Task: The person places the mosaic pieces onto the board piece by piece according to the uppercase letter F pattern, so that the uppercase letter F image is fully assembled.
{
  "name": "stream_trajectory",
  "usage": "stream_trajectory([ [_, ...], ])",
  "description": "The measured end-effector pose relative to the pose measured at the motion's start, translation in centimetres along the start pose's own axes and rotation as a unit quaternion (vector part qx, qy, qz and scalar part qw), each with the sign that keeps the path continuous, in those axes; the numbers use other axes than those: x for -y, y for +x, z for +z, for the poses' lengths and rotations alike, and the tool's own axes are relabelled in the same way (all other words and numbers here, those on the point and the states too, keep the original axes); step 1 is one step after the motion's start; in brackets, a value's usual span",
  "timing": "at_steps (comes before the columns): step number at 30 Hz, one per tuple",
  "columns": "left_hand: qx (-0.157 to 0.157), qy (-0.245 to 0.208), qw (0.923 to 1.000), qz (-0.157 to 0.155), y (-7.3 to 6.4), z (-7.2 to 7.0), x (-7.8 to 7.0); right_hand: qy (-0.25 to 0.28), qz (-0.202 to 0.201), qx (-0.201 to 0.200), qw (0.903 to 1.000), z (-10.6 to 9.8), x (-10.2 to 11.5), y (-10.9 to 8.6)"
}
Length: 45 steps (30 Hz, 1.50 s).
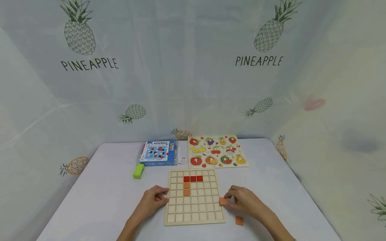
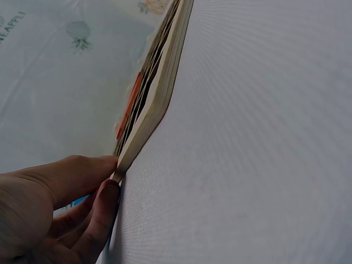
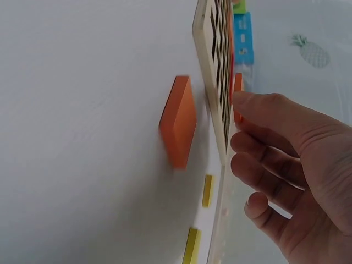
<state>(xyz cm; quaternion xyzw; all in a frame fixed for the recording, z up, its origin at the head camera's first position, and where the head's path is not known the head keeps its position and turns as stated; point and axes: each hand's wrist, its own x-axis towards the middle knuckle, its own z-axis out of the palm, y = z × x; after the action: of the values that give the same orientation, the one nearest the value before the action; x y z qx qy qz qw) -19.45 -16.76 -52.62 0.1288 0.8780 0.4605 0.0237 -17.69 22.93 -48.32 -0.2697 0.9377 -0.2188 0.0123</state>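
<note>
A wooden grid board (image 1: 194, 217) lies on the white table with three red tiles (image 1: 193, 178) in a row and two orange tiles (image 1: 186, 192) below the leftmost one. At the board's left edge, my left hand (image 1: 152, 200) holds the rim between thumb and fingers, as the left wrist view shows. My right hand (image 1: 245, 201) pinches an orange square tile (image 1: 222, 201) between thumb and forefinger, over the board's right edge. Another orange tile (image 3: 179, 124) lies loose on the table near that hand, with yellow tiles (image 3: 207, 191) farther off in the right wrist view.
Behind the board lie a blue boxed set (image 1: 158, 152) at the left and a fruit puzzle board (image 1: 203, 143) at the right. A green block (image 1: 138, 171) sits in front of the box. A pineapple-print curtain (image 1: 193, 83) hangs behind the table.
</note>
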Motion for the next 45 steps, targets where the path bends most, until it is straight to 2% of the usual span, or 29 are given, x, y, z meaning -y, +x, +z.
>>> stream_trajectory([
  [12,-0.004,0.009,1.0000,0.000,0.2,-0.1,0.3,-0.026,-0.039,0.014,0.9988,1.6,3.2,4.0],
  [20,-0.004,0.007,1.0000,0.000,0.2,-0.1,0.3,-0.057,-0.079,-0.002,0.9952,3.4,5.4,6.4],
  [28,-0.009,0.002,0.9999,-0.003,0.2,-0.1,0.5,-0.062,-0.086,0.000,0.9944,4.4,7.1,8.1],
  [34,-0.008,0.003,1.0000,0.001,0.2,0.0,0.3,-0.062,-0.083,-0.002,0.9946,5.3,7.5,8.8],
  [45,0.000,-0.001,1.0000,0.002,-0.1,0.0,0.2,-0.052,-0.077,-0.008,0.9957,6.0,7.9,8.6],
])
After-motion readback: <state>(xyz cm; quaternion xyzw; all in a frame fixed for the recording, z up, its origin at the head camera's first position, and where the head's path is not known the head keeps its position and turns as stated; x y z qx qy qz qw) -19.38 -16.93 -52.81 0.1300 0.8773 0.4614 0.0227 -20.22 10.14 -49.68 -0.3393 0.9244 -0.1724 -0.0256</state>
